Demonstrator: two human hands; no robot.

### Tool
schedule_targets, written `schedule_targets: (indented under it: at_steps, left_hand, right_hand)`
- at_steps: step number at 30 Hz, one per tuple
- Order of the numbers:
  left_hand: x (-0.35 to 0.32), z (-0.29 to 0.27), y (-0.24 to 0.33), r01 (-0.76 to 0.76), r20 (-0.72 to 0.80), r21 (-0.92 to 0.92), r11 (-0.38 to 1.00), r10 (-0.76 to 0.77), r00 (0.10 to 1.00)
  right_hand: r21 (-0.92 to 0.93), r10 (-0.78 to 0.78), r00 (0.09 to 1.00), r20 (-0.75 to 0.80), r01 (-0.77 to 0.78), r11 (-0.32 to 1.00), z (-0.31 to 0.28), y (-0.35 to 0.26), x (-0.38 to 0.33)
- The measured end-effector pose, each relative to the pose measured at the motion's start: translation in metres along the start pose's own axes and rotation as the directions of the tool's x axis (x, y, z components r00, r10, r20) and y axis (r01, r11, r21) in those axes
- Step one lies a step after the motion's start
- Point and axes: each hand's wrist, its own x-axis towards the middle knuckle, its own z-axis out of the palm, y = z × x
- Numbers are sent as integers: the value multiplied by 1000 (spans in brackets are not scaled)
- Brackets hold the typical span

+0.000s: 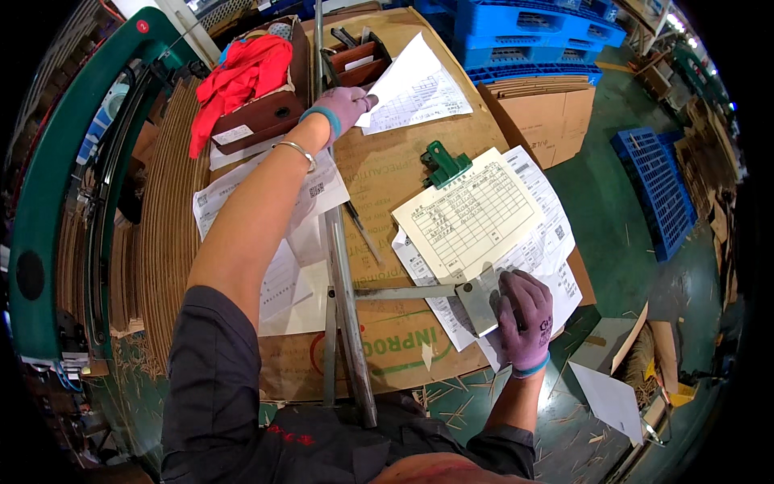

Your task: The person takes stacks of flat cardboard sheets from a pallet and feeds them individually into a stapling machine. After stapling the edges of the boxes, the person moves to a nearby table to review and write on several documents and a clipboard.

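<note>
Left hand (345, 110) pinches white sheet (419, 95), up and left of green clip (445, 164). Right hand (526, 319), down and right of green clip, curls against metal plate (480, 303) (from here, cannot tell whether it grips). Best practice, I judge: light pinch, sheet uncreased, plate steady.

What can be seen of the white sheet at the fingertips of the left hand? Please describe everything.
The white sheet looks like thin paper, printed with a grid; its small marks are hard to read. Its upper-left part is raised and folded over, showing a blank side. The left hand holds its left edge, while the lower right appears to rest on brown cardboard.
</note>
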Motion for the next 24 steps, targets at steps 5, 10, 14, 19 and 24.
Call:
schedule_targets:
  at_steps: [5,10,14,19,24]
  left_hand:
    - [2,2,-4,-19,-9,6,1000,19,1000]
    - [0,3,-3,-22,-20,20,1000,22,1000]
    - [-2,1,0,-24,-16,35,999,25,1000]
    - [-3,-1,0,-36,-11,41,999,37,999]
    - [-3,0,-1,-31,-9,55,998,31,999]
  right_hand:
    - [8,-23,1000,0,23,1000,0,-1,2]
    - [6,-26,1000,-5,26,1000,0,-2,1]
    - [5,-21,1000,-10,21,1000,1,-1,0]
    - [-4,-10,1000,-9,10,1000,2,0,-1]
    - [3,4,1000,-6,-4,1000,0,-2,-1]
